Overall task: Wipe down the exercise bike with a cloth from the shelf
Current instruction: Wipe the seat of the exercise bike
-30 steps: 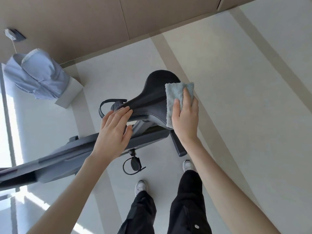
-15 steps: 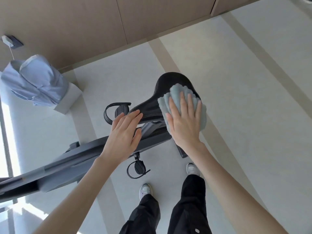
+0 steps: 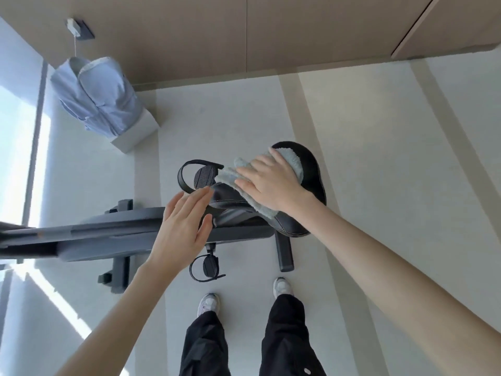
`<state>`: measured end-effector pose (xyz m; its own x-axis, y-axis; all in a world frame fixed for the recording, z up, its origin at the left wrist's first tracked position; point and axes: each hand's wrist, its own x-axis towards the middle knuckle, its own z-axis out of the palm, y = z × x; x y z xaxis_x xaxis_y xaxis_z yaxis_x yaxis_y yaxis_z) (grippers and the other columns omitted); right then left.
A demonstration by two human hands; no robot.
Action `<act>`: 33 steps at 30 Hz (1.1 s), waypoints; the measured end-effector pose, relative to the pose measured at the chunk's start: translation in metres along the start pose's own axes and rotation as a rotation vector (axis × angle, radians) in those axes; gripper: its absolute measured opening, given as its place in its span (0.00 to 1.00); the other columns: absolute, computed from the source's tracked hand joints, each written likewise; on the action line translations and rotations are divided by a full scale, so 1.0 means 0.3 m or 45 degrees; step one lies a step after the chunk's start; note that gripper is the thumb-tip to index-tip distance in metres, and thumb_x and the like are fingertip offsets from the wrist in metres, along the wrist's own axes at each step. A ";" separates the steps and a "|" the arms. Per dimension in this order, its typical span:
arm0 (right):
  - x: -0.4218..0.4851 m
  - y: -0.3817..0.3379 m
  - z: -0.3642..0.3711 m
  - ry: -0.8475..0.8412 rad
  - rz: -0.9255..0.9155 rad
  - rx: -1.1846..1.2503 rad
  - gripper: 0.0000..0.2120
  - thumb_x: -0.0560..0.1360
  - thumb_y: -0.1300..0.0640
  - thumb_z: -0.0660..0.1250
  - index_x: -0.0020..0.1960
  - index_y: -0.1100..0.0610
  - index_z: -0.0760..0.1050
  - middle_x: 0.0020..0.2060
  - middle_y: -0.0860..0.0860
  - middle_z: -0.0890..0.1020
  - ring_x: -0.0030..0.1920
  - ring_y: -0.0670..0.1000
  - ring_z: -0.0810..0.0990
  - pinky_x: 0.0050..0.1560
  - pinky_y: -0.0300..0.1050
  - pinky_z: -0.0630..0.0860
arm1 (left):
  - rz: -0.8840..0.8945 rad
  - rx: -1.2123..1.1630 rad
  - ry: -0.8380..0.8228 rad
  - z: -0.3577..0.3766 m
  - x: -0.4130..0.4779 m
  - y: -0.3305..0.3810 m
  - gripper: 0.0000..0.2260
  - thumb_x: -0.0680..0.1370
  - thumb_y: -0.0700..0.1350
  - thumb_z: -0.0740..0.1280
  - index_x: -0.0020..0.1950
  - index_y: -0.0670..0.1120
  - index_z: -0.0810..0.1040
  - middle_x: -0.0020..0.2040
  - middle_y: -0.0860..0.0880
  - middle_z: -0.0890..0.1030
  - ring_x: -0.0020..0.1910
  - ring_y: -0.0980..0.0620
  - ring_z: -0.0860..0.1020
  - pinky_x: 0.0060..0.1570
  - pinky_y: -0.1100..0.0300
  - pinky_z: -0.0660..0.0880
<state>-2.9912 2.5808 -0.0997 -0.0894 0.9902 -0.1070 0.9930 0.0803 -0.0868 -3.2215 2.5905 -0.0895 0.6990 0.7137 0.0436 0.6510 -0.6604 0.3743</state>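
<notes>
Status: wiping is under way, judged from where the cloth lies. No shelf is in view; the cloth (image 3: pixel 294 162), pale blue and fluffy, is draped over the top of the saddle (image 3: pixel 314 172). It runs from the wide rear edge towards the narrow nose, and one corner hangs over the near side edge.

Right hand (image 3: pixel 273 187): laid flat on the cloth, palm down. Its fingers (image 3: pixel 252 173) are straight and slightly spread, and they press the cloth onto the saddle top rather than pinch it.

Left hand (image 3: pixel 181 226): open, fingers straight and close together, thumb held apart. The fingertips lie at the nose of the saddle, above the grey frame (image 3: pixel 108 237). Whether they touch the nose or hover just clear of it cannot be told. The likely purpose is to steady the saddle.

Done, as far as can be judged: the cloth has been fetched and the saddle top is being covered.

Left, as far as can be judged: the black rear rim beyond the cloth, the underside of the saddle, the frame, the far pedal (image 3: pixel 202 177) and the near pedal (image 3: pixel 210 267). None of these shows any mark to tell a wiped part from an unwiped one. The front end of the bike runs out past the left edge of the view.

Surroundings: the bike stands on a pale floor (image 3: pixel 393 199). A blue covered object (image 3: pixel 97 99) sits on a white box at the floor's far edge by the wall, well apart from the bike.
</notes>
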 end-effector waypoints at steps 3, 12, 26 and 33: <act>-0.020 0.091 -0.001 -0.004 -0.020 -0.049 0.23 0.80 0.42 0.47 0.68 0.47 0.69 0.66 0.52 0.73 0.71 0.54 0.62 0.72 0.59 0.47 | -0.003 0.025 -0.013 0.015 0.005 0.033 0.20 0.80 0.46 0.53 0.68 0.39 0.72 0.68 0.45 0.73 0.64 0.46 0.73 0.70 0.48 0.58; 0.078 0.138 -0.003 0.022 0.212 0.011 0.16 0.79 0.49 0.52 0.55 0.52 0.77 0.58 0.51 0.77 0.64 0.53 0.68 0.67 0.57 0.58 | -0.035 0.054 -0.074 0.027 -0.007 0.053 0.21 0.80 0.47 0.53 0.68 0.39 0.71 0.70 0.45 0.71 0.65 0.47 0.73 0.71 0.49 0.59; 0.051 -0.225 0.042 0.052 -0.206 0.008 0.16 0.78 0.49 0.56 0.63 0.47 0.73 0.59 0.52 0.76 0.59 0.56 0.73 0.56 0.54 0.65 | -0.149 0.002 0.114 -0.047 -0.100 -0.069 0.19 0.78 0.44 0.56 0.69 0.40 0.69 0.68 0.43 0.71 0.67 0.48 0.67 0.70 0.47 0.60; -0.093 -0.075 0.027 0.009 -0.320 -0.226 0.29 0.77 0.47 0.60 0.75 0.41 0.53 0.74 0.56 0.62 0.71 0.58 0.63 0.69 0.63 0.58 | -0.117 -0.003 0.046 -0.027 -0.063 -0.029 0.20 0.79 0.45 0.55 0.69 0.40 0.69 0.68 0.43 0.71 0.67 0.45 0.69 0.70 0.47 0.60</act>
<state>-3.0118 2.5504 -0.1029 -0.3341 0.9375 -0.0971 0.9378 0.3410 0.0650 -3.2428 2.5846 -0.0859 0.6250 0.7794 0.0423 0.7113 -0.5911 0.3804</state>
